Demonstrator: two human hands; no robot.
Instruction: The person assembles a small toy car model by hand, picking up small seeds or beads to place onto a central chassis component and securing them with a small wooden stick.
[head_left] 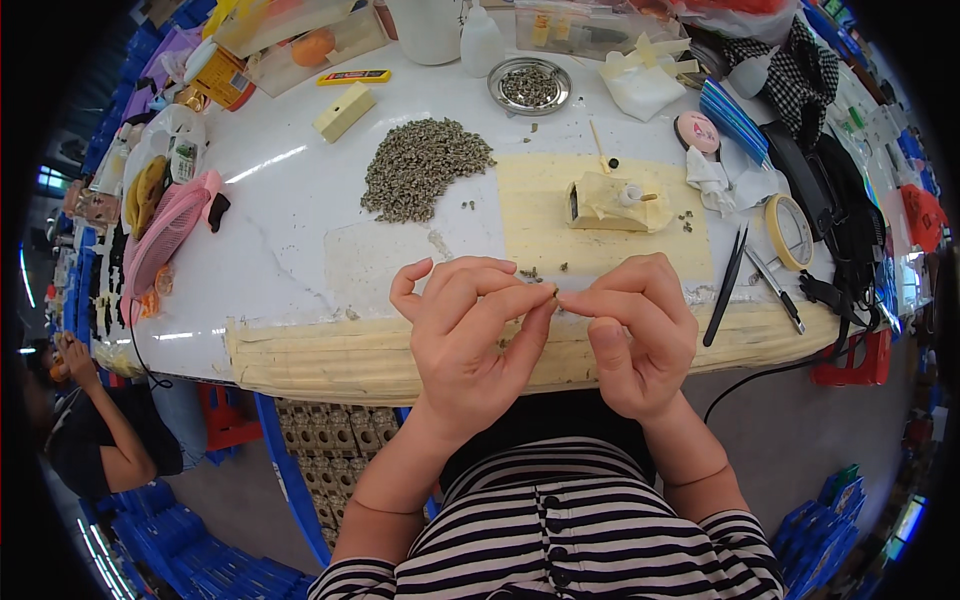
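Observation:
Above the taped front edge of the table, my left hand (474, 335) pinches a tiny metal part (555, 293) between thumb and index fingertip. The part's exact shape is too small to make out. My right hand (640, 335) reaches the same spot with its index fingertip at the part, while its thumb stays apart and the other fingers curl. Just beyond the fingertips, a few loose small metal parts (529, 273) lie on the table. A large heap of similar grey-brown parts (420, 168) sits farther off to the left.
A tape-wrapped block (618, 203) stands on a yellow sheet. Black tweezers (726, 287), a craft knife (775, 290) and a tape roll (789, 232) lie right. A round metal dish (530, 86) holds more parts. A pink mesh pouch (172, 245) rests left. Another person (110, 425) sits far left.

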